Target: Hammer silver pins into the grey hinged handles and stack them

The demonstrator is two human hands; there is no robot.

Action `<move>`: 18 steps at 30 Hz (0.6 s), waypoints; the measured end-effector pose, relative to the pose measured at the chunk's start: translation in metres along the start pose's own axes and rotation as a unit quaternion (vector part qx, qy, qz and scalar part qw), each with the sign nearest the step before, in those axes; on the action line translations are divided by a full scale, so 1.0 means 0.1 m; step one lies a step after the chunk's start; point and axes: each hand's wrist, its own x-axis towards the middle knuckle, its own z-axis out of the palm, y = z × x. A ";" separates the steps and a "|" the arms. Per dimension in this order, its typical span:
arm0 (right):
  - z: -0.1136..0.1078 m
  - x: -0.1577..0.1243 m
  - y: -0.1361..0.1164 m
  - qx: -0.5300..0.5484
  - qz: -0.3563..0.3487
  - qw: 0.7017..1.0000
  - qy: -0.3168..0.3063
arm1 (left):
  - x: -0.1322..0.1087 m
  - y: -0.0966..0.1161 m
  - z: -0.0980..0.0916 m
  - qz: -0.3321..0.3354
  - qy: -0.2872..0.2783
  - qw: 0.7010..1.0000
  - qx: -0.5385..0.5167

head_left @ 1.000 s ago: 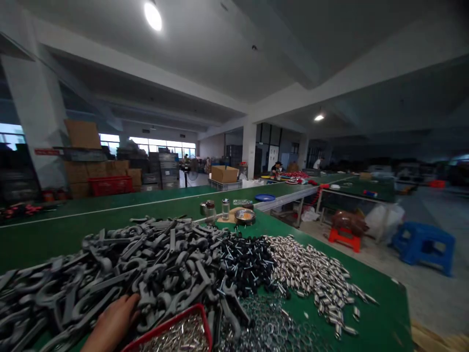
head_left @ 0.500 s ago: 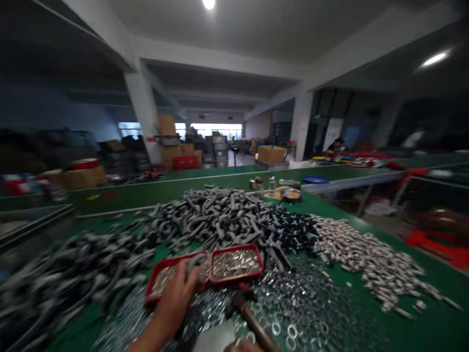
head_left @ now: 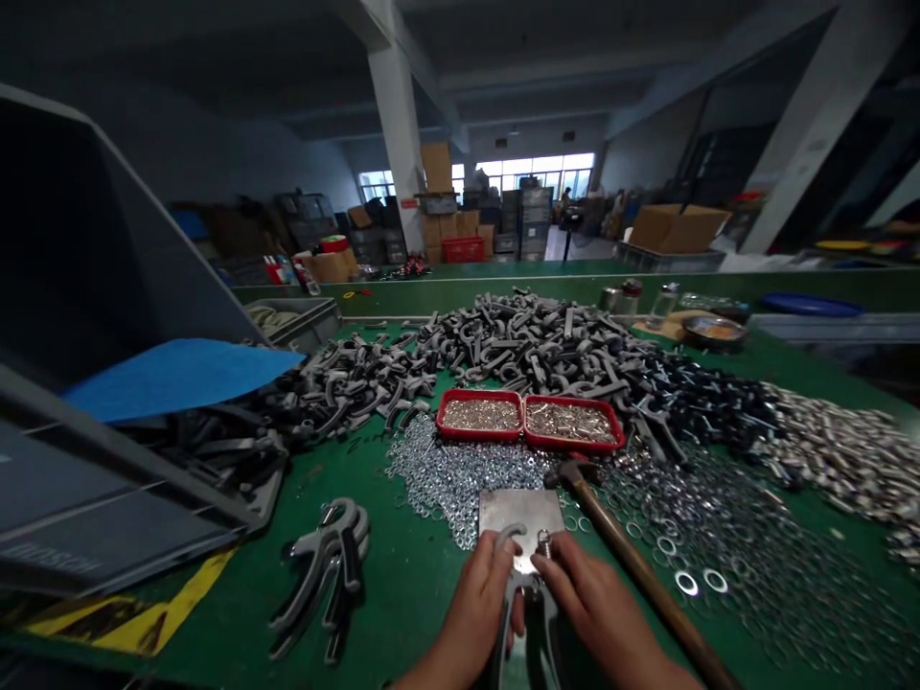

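Above a small metal plate point(head_left: 518, 508), my two hands meet around a grey spring clamp point(head_left: 512, 533). My left hand point(head_left: 471, 604) is closed on its left side, just below the curved jaw. My right hand point(head_left: 596, 599) is closed at the other side, with a small coil spring point(head_left: 544, 544) upright at its thumb and fingertips. The clamp's handles point down toward me; fingers partly hide its middle. A hammer point(head_left: 618, 537) with a wooden handle lies right of the plate. Several more spring clamps point(head_left: 334, 551) lie stacked at the left.
Two red trays point(head_left: 522, 428) of small metal pieces stand ahead, with nuts point(head_left: 452, 470) and washers point(head_left: 686, 583) around them. Behind is a heap of grey clamp parts point(head_left: 517, 335). Metal sleeves point(head_left: 834, 441) cover the right. A grey crate point(head_left: 107, 498) tilts at the left.
The view has turned left and down. My left hand has come back from the left red tray with a grey curved part, and both hands now meet at the clamp over the plate.
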 end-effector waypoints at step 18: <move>0.03 -0.08 -0.02 0.106 0.002 0.994 -0.019 | 0.02 -0.03 -0.03 0.106 -0.038 0.982 0.148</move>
